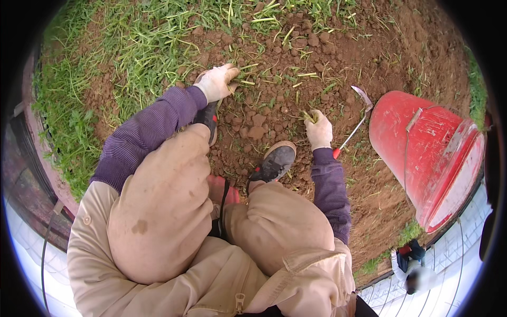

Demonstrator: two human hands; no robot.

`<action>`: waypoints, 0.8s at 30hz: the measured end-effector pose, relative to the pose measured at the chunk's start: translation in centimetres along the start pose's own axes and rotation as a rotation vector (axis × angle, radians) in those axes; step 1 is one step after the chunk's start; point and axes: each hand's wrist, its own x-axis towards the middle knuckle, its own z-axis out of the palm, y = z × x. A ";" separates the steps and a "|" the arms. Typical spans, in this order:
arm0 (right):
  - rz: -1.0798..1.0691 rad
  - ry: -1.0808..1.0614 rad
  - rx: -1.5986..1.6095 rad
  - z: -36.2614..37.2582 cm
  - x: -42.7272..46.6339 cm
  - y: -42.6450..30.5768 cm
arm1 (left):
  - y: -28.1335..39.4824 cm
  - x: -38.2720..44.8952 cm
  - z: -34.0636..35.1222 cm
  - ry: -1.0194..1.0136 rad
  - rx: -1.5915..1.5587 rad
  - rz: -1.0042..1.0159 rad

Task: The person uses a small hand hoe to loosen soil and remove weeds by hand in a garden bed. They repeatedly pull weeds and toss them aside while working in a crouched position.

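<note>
My left hand (217, 83), in a pale glove, is low over the soil beside my shoe, its fingers close to cut green stems (247, 82); whether it holds anything is unclear. On the other side, my gloved right hand (319, 127) grips a small bunch of yellowish-green stems (308, 116). Just right of that hand lies a hand sickle (356, 127) with a red handle end and a curved metal blade, which nobody holds. Crumbly brown soil (257, 119) with scattered stem pieces lies between my hands.
A large red plastic bucket (420, 154) with a wire handle lies tilted at the right. Leafy green plants (146, 51) cover the upper left ground. My shoes (276, 160) stand on the soil. Another person (410, 263) is far off at the lower right, near the plastic-covered wall.
</note>
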 end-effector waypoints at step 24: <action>0.096 0.158 -0.299 -5.9 9.5 -5.4 | 0.0 0.0 0.1 0.051 0.015 0.060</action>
